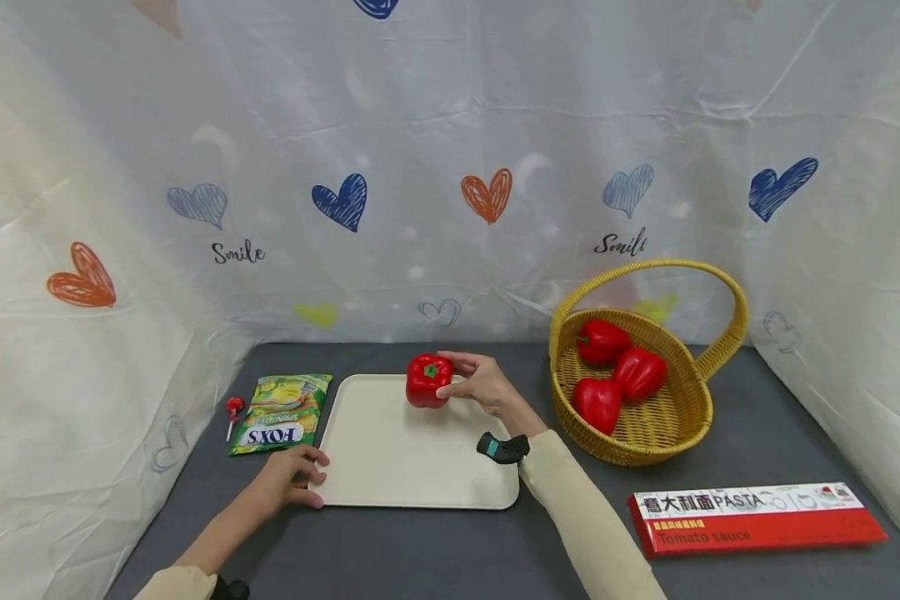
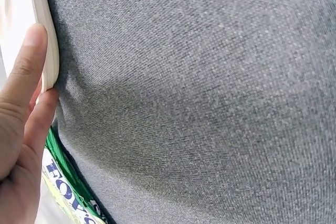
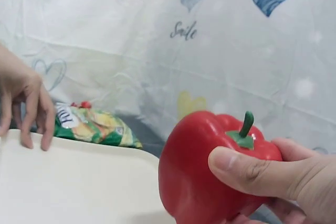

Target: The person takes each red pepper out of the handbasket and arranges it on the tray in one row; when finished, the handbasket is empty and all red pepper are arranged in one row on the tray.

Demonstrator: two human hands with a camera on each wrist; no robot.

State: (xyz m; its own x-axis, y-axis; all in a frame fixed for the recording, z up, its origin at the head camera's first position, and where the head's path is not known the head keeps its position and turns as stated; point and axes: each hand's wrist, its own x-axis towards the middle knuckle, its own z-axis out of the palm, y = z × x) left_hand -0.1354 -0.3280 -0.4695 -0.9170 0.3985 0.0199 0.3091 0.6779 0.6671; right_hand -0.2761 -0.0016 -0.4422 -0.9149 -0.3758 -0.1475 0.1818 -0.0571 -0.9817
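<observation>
A red bell pepper with a green stem is held by my right hand, its thumb on one side and its fingers on the other. It hangs above the far part of a cream tray; the right wrist view shows the pepper close up, stem upward. At the tray's near left corner, my left hand holds the rim. Its thumb lies against the tray's edge in the left wrist view, with another finger by the corner.
Right of the tray, a yellow wicker basket with a tall handle contains three red bell peppers. A red pasta box lies nearer on the right. Beyond my left hand are a green FOX'S candy bag and a red lollipop.
</observation>
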